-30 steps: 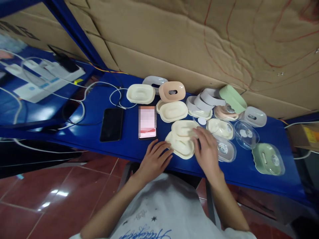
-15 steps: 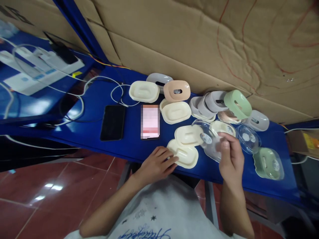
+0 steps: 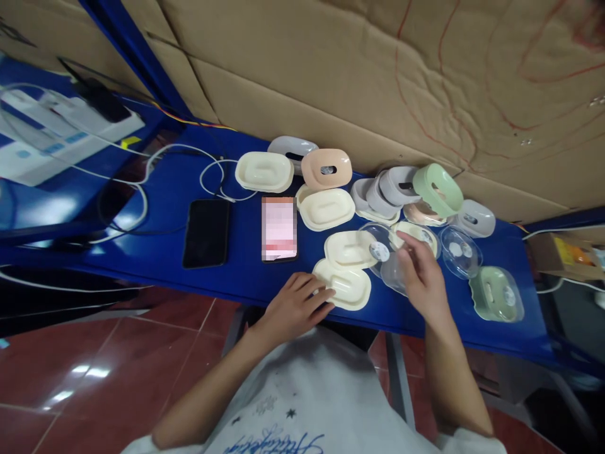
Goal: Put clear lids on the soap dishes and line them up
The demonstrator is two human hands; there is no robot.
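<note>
My left hand (image 3: 295, 309) rests with its fingers stretched out on the left rim of a cream soap-dish piece (image 3: 352, 290). Another cream oval piece (image 3: 347, 250) overlaps it from behind. My right hand (image 3: 423, 274) hovers at a clear plastic lid (image 3: 366, 234) with a round sticker, thumb and fingers apart. A second clear piece (image 3: 393, 275) lies partly under that hand. Just behind the fingers sits a cream dish (image 3: 428, 238) with a clear cover. To the right are another clear lid (image 3: 460, 252) and a green dish (image 3: 494, 293) under a clear cover.
Along the cardboard wall (image 3: 293, 82) stand grey boxes (image 3: 397, 186), a green box (image 3: 437, 189) and a peach box (image 3: 326, 167). A lit phone (image 3: 278, 228) and a dark phone (image 3: 207, 233) lie on the blue table (image 3: 246, 277). White cables (image 3: 146, 189) run at left.
My right hand has spread its fingers from a pinch, and the clear lid that was raised by it now lies lower. My left hand stays on the cream piece. The view has shifted slightly.
</note>
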